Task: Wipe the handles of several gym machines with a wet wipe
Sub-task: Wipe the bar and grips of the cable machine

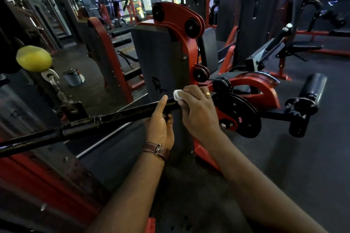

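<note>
Black bar (117,114) slanting lower-left to upper-right, both hands gripping.

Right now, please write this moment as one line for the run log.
step: wiping bar | left hand: grips black bar | right hand: presses white wipe on bar

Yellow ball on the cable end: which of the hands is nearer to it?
Left. The left hand grips the black bar on the side toward the yellow ball; the right hand holds the wipe farther along, away from it.
</note>
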`<move>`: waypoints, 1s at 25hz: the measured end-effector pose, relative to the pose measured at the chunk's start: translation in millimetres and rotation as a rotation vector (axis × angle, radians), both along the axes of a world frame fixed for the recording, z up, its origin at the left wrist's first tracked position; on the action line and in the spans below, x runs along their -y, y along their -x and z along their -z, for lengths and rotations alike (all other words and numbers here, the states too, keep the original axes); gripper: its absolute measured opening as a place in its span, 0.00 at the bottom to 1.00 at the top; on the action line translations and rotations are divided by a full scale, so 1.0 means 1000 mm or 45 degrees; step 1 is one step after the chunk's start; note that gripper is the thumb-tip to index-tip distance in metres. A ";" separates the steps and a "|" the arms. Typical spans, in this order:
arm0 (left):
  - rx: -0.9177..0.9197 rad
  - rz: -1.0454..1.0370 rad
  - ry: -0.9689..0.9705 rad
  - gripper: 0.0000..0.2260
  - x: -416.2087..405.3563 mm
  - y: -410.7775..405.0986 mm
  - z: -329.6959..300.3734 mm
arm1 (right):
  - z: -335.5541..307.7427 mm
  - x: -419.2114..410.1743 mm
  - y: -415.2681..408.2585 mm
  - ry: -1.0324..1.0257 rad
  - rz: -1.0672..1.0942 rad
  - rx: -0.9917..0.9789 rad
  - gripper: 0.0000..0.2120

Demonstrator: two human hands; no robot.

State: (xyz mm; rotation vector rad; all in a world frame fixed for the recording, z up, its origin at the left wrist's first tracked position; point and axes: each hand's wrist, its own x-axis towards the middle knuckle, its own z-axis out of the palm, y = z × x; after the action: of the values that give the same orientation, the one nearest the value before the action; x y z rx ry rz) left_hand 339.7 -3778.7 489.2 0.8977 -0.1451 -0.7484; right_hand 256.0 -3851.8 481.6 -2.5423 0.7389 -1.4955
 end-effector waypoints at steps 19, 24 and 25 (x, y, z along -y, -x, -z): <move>-0.057 -0.122 -0.014 0.12 0.012 0.008 -0.004 | -0.019 0.021 0.009 -2.235 -0.650 1.046 0.13; -0.042 -0.156 -0.014 0.17 0.014 0.009 -0.010 | 0.013 -0.026 0.001 -0.989 -0.046 0.789 0.10; -0.050 -0.139 -0.016 0.17 0.014 0.011 -0.012 | 0.016 -0.022 0.002 -0.646 0.001 0.675 0.12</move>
State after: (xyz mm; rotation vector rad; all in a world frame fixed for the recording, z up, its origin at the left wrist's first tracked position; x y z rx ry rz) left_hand 328.3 -3792.3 500.9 0.8950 -0.0564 -0.6655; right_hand 253.5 -3829.5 465.6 -1.6838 0.8838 -1.6181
